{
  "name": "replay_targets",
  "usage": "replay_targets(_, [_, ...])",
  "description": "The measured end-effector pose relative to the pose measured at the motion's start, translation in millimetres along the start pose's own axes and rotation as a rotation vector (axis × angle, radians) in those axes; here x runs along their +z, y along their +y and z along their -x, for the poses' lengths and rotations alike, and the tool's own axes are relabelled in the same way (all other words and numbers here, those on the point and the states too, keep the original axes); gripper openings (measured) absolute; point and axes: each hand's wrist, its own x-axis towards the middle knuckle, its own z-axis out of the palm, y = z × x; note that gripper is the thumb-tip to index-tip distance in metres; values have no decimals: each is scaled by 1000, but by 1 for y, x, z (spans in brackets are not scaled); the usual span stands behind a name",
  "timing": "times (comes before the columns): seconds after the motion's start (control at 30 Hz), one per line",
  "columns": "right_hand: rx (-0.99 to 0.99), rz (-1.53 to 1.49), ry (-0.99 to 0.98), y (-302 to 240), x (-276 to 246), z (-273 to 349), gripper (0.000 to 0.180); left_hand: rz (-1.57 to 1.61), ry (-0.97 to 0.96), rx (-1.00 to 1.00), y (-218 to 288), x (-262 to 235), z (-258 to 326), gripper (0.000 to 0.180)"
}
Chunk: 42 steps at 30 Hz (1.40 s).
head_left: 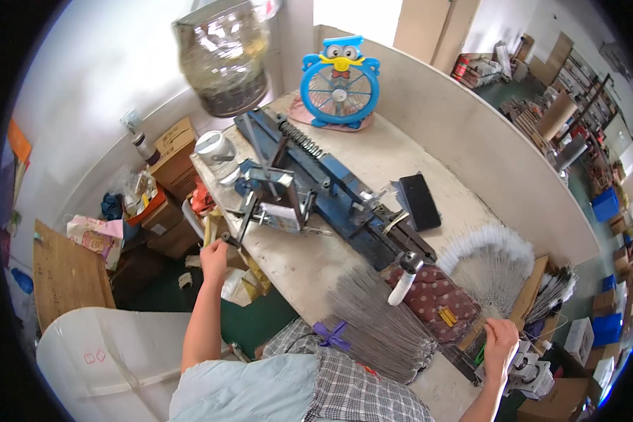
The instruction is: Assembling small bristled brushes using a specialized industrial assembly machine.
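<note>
Hands work at opposite ends of a cluttered counter (373, 158). Left hand (214, 259) is curled around a dark crank handle (231, 240) at the near-left end of a blue metal machine (330, 190) lying diagonally across the counter. Right hand (501, 342) is closed on thin wires (496, 278) at the counter's right edge. Between them lies a grey wire bundle (376, 320). A blue bird-shaped fan (340, 83) stands at the back.
</note>
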Motion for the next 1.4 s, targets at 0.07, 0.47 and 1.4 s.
replay_targets(0.07, [19,-17,-2,2,-5,-1,10,181,127,276,-6,9,15,48])
replay_targets(0.47, [-65,-195,-54,-8,5,-20,11,595,167,142,64,55,53,36])
replay_targets(1.4, [-241,-252,-57,-14,15,-50,11,191,-986,304,162,204,215,27])
